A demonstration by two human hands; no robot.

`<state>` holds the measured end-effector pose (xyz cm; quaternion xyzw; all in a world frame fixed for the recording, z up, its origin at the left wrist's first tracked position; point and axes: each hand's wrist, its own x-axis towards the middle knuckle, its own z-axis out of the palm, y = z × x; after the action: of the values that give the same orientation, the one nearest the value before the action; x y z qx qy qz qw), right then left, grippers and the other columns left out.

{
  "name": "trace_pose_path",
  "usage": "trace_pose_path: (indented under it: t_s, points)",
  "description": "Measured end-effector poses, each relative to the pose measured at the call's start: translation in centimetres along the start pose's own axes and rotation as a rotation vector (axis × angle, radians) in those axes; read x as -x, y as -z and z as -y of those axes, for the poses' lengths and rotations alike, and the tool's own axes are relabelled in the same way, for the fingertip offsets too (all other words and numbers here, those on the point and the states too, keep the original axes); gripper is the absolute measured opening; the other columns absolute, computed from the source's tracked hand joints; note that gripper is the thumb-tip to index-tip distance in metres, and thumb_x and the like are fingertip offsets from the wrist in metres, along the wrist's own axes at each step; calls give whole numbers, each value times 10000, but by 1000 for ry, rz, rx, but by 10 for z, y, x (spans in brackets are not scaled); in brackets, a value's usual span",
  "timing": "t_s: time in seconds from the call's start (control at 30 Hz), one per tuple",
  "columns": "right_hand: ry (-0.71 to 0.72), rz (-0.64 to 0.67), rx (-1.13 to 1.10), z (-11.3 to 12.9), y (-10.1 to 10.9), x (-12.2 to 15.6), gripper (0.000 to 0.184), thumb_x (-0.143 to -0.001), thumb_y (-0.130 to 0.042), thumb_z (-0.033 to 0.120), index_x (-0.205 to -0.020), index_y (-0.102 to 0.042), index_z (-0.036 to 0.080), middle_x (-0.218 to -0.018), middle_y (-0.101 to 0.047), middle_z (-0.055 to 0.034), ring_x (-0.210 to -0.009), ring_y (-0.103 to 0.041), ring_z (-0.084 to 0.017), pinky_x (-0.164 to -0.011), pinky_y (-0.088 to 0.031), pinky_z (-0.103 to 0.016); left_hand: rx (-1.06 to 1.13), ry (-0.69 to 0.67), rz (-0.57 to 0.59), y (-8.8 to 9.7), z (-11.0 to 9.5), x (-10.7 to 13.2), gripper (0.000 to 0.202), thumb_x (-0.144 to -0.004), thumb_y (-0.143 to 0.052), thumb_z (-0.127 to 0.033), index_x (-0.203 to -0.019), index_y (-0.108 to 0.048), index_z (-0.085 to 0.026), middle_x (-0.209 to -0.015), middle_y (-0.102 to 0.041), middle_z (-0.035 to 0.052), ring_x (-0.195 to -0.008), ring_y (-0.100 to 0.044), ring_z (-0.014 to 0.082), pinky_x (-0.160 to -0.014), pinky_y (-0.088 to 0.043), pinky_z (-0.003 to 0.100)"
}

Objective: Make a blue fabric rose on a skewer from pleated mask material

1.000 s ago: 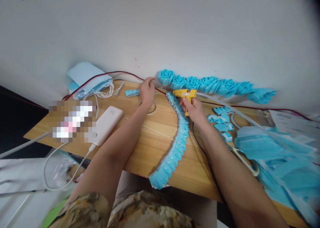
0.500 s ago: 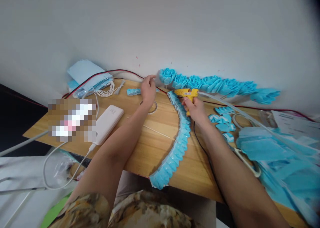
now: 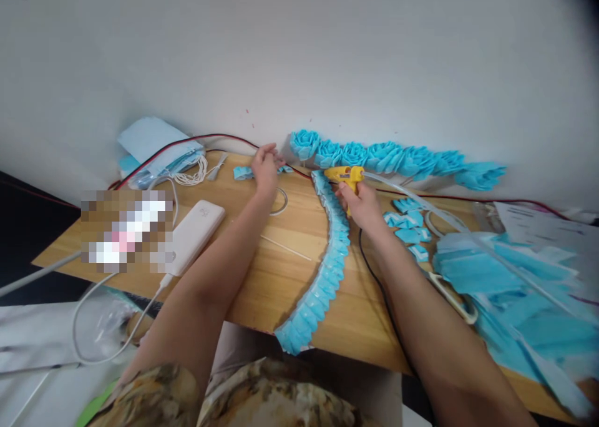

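My right hand (image 3: 359, 203) is wrapped round the handle of a yellow glue gun (image 3: 345, 175). The gun's nozzle points left, close to the upper end of a curved strip of overlapping folded light-blue pieces (image 3: 334, 246). That strip lies across the table towards me, its near end at the front edge. My left hand (image 3: 266, 165) is raised by the wall with fingers loosely stretched, and nothing shows in them. Below and beside it are small folded blue pieces (image 3: 243, 173) and a ring-shaped roll (image 3: 281, 201).
Blue rosette flowers (image 3: 386, 157) line the wall. At right lie more folded pieces (image 3: 407, 219), scissors (image 3: 452, 299) and a heap of blue sheets (image 3: 505, 277). A white power bank (image 3: 199, 233) with cables sits at left. A thin white stick (image 3: 285, 247) lies mid-table.
The view has shifted slightly, moving the scene left. My left hand has drawn a little further left, its fingers curling slightly. My right hand keeps the glue gun near the strip's upper end.
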<state>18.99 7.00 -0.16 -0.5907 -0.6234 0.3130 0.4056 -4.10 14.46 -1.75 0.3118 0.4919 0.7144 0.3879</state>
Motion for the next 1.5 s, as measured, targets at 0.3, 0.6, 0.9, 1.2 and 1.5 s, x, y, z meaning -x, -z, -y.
trace_pose_path:
  t_s: [0.3,0.6,0.9,1.2,1.5]
  points:
    - [6,11,-75,2,5,6,442,-860,-635,639,-740,-654,214,-525,-543,19,-463,-473,-148,-463,-378,-299,128,89,-5,1,-17,8,246,-856,-455,-119,-1045,-590,-199,-751,-583,-34,-464,-492,63,-427,-290,201]
    - [35,37,-82,2,12,10,488,-845,-627,677,-769,-685,198,-564,-567,4,-515,-495,-150,-491,-386,-286,-22,-77,10,-3,-27,16,176,-990,-469,-173,-946,-636,-208,-540,-484,-65,-417,-397,83,-433,-302,195]
    - [68,12,-85,8,19,13,550,-863,-588,719,-723,-674,194,-561,-559,0,-527,-505,-150,-508,-395,-289,-259,-199,307,-10,-59,49,220,-973,-517,-258,-840,-678,-188,-590,-562,-14,-465,-455,102,-468,-368,210]
    - [73,79,-108,19,38,14,542,-898,-624,707,-726,-676,195,-573,-529,-10,-515,-476,-133,-480,-369,-273,-871,-186,729,31,-42,98,222,-865,-572,-268,-741,-753,-239,-595,-666,-11,-521,-525,147,-518,-343,259]
    - [-70,23,-303,19,41,35,561,-836,-654,760,-796,-673,201,-765,-663,-71,-583,-531,-142,-383,-361,-230,-938,-327,654,7,-36,78,374,-876,-549,-188,-504,-526,-226,-477,-463,11,-576,-541,200,-627,-410,300]
